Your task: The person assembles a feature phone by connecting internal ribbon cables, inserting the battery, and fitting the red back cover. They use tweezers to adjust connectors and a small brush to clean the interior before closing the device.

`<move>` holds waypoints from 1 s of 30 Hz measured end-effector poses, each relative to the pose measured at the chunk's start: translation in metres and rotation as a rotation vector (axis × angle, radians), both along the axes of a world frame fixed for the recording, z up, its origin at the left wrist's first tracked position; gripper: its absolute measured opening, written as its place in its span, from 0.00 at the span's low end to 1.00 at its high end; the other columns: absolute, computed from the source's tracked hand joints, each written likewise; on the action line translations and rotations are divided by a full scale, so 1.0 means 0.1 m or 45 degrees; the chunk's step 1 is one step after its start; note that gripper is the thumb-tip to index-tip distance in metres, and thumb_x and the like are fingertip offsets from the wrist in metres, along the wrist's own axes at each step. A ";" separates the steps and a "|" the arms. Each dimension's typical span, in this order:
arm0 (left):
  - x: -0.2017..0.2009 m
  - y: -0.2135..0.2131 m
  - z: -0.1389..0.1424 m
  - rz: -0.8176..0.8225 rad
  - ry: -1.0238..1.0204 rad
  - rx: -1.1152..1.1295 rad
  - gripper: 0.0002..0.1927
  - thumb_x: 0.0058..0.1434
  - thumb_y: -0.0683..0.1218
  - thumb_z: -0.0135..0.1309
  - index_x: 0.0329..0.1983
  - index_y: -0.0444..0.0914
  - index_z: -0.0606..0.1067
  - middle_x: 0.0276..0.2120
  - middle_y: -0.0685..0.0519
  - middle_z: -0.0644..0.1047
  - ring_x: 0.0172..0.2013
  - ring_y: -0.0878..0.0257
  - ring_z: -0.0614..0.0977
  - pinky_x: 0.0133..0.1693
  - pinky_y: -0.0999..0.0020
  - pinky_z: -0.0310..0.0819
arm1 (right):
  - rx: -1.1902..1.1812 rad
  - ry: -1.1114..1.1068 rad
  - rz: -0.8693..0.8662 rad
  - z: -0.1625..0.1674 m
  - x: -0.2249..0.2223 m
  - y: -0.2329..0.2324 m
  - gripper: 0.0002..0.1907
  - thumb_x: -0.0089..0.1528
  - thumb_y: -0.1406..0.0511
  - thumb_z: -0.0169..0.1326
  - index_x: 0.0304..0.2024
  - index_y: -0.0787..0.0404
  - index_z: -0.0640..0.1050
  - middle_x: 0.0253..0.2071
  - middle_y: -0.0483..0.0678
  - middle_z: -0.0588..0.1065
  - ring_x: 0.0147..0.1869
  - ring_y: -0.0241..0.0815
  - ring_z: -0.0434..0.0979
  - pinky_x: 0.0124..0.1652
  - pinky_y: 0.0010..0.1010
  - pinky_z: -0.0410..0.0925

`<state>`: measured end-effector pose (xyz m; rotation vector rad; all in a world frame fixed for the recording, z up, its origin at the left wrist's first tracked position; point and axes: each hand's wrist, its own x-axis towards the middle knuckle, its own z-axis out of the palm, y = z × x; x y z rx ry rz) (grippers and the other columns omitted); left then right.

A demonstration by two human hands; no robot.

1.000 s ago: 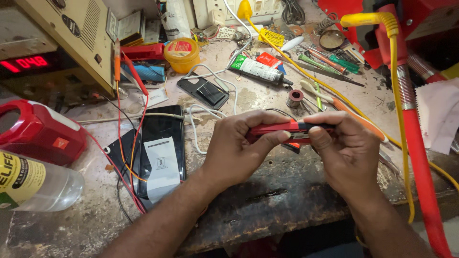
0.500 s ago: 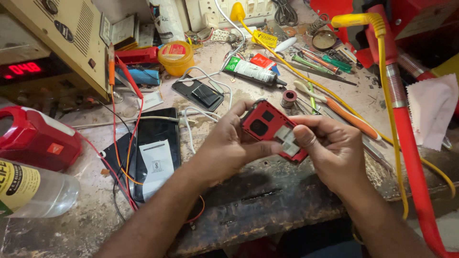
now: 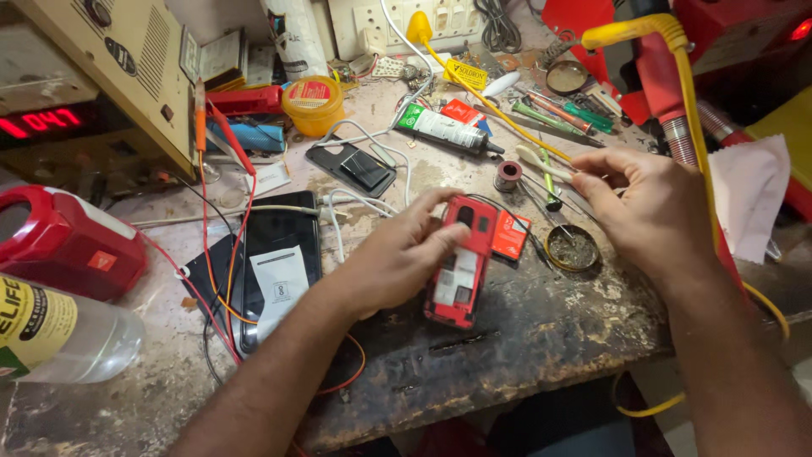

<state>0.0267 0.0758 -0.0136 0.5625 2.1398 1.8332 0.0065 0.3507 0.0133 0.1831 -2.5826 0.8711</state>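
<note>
— What does the left hand (image 3: 397, 258) have hold of?

— A small red phone (image 3: 461, 262) with its back cover off, so the pale insides show. It lies flat on the worn surface (image 3: 524, 334), near the front edge, and the fingers are curled over its left side, pressing it down; the thumb sits near its top end.

— And the right hand (image 3: 651, 207)?

— It is up and to the right of the phone, well apart from it. The thumb and fingertips are pinched together at a thin pale tool (image 3: 545, 161) lying among the clutter, but I cannot tell whether they grip it or only touch it.

— What lies between the two hands?

— A flat red piece (image 3: 510, 235) just beside the phone's upper right, and a round tin (image 3: 573, 248) with dark residue directly under the right hand. A small spool (image 3: 507, 175) stands a little farther back.

— Anything to the left?

— A black tablet (image 3: 275, 271) with a white label lies beside the left forearm, with red and orange wires (image 3: 222, 211) trailing across it. A red container (image 3: 72, 241) and a clear plastic bottle (image 3: 63, 334) sit at the far left edge.
</note>
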 end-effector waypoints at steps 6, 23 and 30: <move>0.06 0.04 0.00 -0.044 -0.070 -0.264 0.31 0.64 0.50 0.58 0.65 0.36 0.62 0.39 0.46 0.83 0.33 0.65 0.81 0.36 0.67 0.77 | 0.243 -0.220 -0.151 -0.05 -0.12 -0.03 0.14 0.60 0.55 0.62 0.46 0.49 0.86 0.36 0.50 0.83 0.39 0.46 0.84 0.43 0.38 0.74; 0.25 0.01 0.11 -0.095 0.631 -0.627 0.11 0.54 0.43 0.62 0.41 0.41 0.80 0.36 0.52 0.85 0.38 0.57 0.87 0.40 0.60 0.79 | 0.647 -0.455 -0.151 0.11 -0.73 -0.20 0.16 0.47 0.60 0.68 0.39 0.49 0.84 0.45 0.52 0.81 0.51 0.54 0.80 0.54 0.46 0.70; 0.17 -0.30 0.37 0.288 0.493 -0.867 0.07 0.60 0.48 0.60 0.40 0.44 0.82 0.35 0.49 0.84 0.36 0.53 0.86 0.41 0.56 0.78 | 0.456 -0.250 -0.118 -0.01 -0.79 -0.04 0.19 0.54 0.61 0.63 0.47 0.55 0.78 0.38 0.53 0.81 0.45 0.54 0.81 0.49 0.46 0.70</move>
